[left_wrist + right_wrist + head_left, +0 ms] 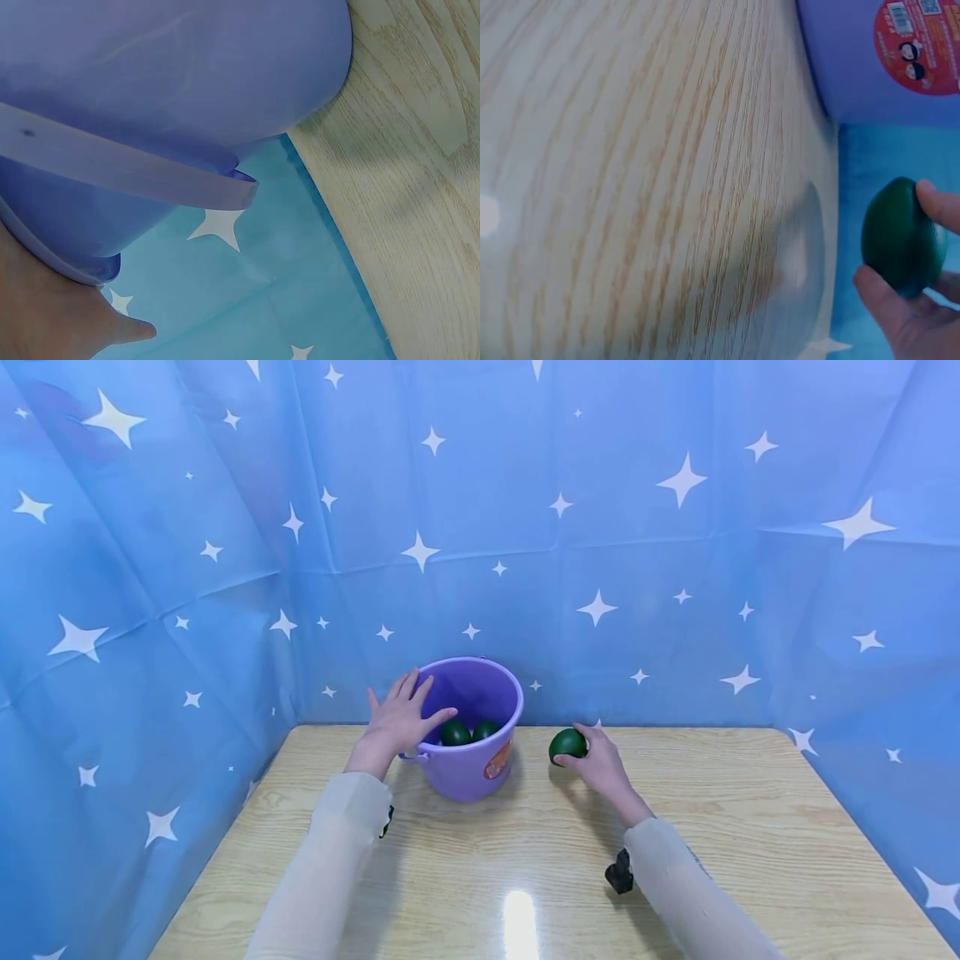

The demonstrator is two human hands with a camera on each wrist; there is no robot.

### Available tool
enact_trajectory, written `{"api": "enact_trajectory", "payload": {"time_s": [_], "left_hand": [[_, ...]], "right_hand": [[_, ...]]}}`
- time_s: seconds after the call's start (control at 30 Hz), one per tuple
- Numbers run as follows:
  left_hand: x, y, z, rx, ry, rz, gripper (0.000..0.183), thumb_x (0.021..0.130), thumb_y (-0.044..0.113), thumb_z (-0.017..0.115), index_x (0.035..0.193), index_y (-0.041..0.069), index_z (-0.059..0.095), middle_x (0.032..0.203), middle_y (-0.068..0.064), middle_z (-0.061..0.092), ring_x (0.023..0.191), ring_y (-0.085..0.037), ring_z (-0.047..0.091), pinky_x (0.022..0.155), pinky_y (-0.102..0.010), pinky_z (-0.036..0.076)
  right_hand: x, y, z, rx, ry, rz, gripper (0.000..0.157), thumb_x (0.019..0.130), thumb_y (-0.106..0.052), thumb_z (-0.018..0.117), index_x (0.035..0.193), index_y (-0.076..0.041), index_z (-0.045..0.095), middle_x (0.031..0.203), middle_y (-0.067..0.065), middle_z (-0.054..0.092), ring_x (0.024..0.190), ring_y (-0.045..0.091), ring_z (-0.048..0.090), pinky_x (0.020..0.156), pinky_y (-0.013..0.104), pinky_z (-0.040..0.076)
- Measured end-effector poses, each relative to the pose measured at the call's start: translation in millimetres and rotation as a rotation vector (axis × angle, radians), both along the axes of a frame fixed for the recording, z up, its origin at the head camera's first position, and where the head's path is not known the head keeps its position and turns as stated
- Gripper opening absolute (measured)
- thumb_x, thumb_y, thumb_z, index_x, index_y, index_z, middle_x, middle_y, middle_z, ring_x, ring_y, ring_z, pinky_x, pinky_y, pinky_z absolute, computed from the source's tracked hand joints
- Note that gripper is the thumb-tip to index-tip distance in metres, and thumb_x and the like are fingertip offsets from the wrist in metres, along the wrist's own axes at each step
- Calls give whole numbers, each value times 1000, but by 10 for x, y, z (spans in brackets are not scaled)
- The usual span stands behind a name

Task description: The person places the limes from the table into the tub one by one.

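Observation:
A purple bucket [467, 772] with a round orange-red sticker stands on the table. Inside it lie two dark green, smooth fruits [454, 732] that look like avocados. Over the bucket's left rim my left hand [397, 718] rests with fingers spread and straight, the thumb reaching across the opening. In the left wrist view the bucket's handle [127, 161] hangs along its side. To the right of the bucket, my right hand [602, 766] pinches another dark green avocado [901, 238] between thumb and fingers. That avocado is held just above the table, apart from the bucket.
The light wooden table [720, 827] reaches back to a blue curtain [510, 460] with white stars, which also hangs at both sides. A black wrist device [620, 872] sits below the right sleeve. Light glares off the table's front.

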State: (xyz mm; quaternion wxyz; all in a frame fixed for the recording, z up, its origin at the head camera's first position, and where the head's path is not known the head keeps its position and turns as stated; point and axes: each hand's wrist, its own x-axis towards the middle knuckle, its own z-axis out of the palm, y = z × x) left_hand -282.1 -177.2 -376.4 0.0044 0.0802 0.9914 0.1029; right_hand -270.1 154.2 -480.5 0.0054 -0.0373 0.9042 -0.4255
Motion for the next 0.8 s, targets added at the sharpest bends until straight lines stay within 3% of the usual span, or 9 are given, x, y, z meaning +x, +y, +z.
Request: {"api": "enact_trajectory", "payload": {"time_s": [0.8], "left_hand": [[-13, -3, -11, -14, -1, 0, 91, 92, 79, 32, 162, 24, 14, 170, -7, 5, 157, -34, 5, 117, -73, -7]], "right_hand": [[41, 4, 1, -23, -6, -7, 76, 93, -27, 72, 154, -3, 34, 158, 28, 32, 138, 47, 43, 107, 59, 45]]}}
